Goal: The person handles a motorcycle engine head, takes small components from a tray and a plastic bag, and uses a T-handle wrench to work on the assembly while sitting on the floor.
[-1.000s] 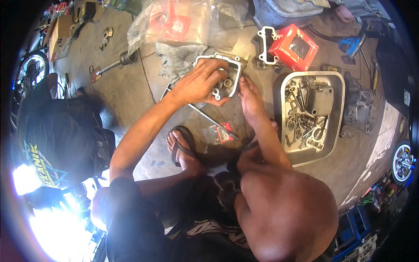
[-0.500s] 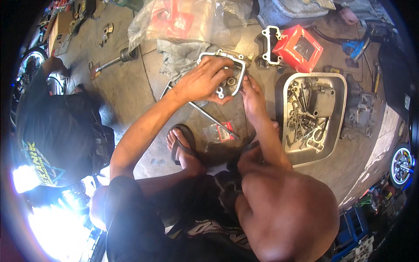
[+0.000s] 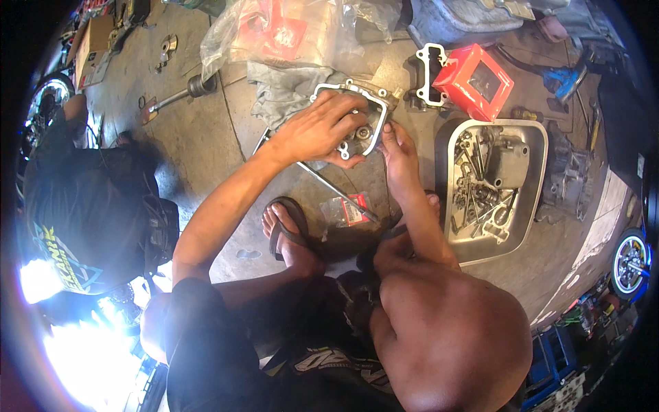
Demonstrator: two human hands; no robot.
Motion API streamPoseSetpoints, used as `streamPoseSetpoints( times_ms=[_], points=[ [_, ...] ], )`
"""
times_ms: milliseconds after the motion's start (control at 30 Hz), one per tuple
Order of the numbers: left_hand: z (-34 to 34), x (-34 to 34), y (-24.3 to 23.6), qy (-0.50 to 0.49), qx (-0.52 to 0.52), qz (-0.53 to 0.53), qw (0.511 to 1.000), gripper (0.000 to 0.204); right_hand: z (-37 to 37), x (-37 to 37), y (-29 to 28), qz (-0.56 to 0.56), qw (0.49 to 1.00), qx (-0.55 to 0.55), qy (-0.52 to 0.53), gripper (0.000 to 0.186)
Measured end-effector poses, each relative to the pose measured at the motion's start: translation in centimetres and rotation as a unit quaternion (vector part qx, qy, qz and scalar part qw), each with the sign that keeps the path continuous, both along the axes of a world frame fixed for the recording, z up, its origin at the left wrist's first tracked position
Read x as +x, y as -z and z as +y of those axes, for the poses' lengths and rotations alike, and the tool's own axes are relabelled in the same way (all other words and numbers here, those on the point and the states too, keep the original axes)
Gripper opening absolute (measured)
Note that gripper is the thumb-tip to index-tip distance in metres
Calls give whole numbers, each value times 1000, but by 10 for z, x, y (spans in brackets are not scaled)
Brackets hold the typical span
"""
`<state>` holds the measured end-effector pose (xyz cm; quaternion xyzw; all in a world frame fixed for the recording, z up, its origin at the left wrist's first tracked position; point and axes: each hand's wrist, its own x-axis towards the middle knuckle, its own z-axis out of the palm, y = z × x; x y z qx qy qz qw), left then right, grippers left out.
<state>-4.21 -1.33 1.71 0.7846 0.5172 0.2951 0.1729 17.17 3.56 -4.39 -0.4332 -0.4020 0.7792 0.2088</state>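
Note:
An engine cylinder head with a bright, pale rim is in front of me, beyond my feet. Across its left side lies my left hand, fingers curled over the top and thumb below, gripping it. My right hand holds the right edge of the same part between thumb and fingers; the fingertips underneath are partly hidden. Behind the part a grey rag is spread on the floor. A long metal rod-like tool slants below it, beside a small clear packet with a red label.
At right stands a metal tray of bolts and engine parts. Above it are a red box and a white-edged gasket. Plastic bags lie at the back. A co-worker in a dark shirt is at left.
Both hands stay on the cylinder head; the right fingers have shifted slightly. The co-worker's hand at the far left has drawn back. The view has moved a little.

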Motion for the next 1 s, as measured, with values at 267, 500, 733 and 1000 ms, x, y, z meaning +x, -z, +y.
streamPoseSetpoints(
  times_ms=[267, 500, 733, 1000],
  points=[
    [4, -4, -1, 27, -11, 4, 1000, 59, -9, 3, 7, -38, 998, 28, 38, 48],
    [7, 1, -3, 37, -24, 30, 999, 66, -7, 5, 10, -1, 999, 6, 38, 47],
    [8, 6, -7, 37, -28, 42, 998, 63, -2, 3, -3, 45, 996, -56, 54, 41],
    [10, 3, -2, 43, -36, 63, 996, 56, 2, 3, 2, 38, 997, -65, 27, 40]
  ],
)
